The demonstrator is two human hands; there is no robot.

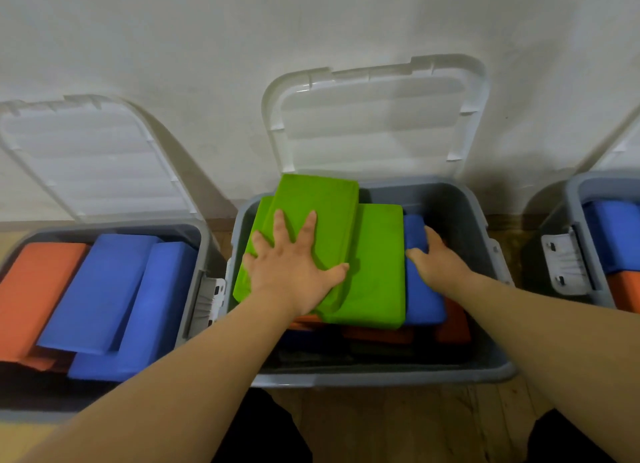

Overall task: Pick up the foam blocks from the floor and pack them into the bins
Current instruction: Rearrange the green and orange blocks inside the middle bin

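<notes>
The left hand (294, 265) lies flat with its fingers spread wide, palm pressing on the top green block (318, 220), which sits tilted and juts above the far rim. The right hand (438, 258) curls over the far end of a blue block (420, 299), thumb on its near face, holding it just beside a second green block (379, 265) that lies partly under the top one. All three are inside the middle bin (381, 376), resting on orange blocks (453, 324) lower down. The foam looks light and somewhat springy with a matte, grippy skin, so it should give under pressure rather than slip or break. A flat palm on the broad face seems right for seating it, and a grasp across a narrow end or the long edges for lifting. Pressing one corner alone would likely tip it. The bin's lid (374, 116) stands open against the wall. The left bin (204, 240) and right bin (575, 192) hold blue and orange blocks too. No loose block shows on the wooden floor (415, 421) here.
</notes>
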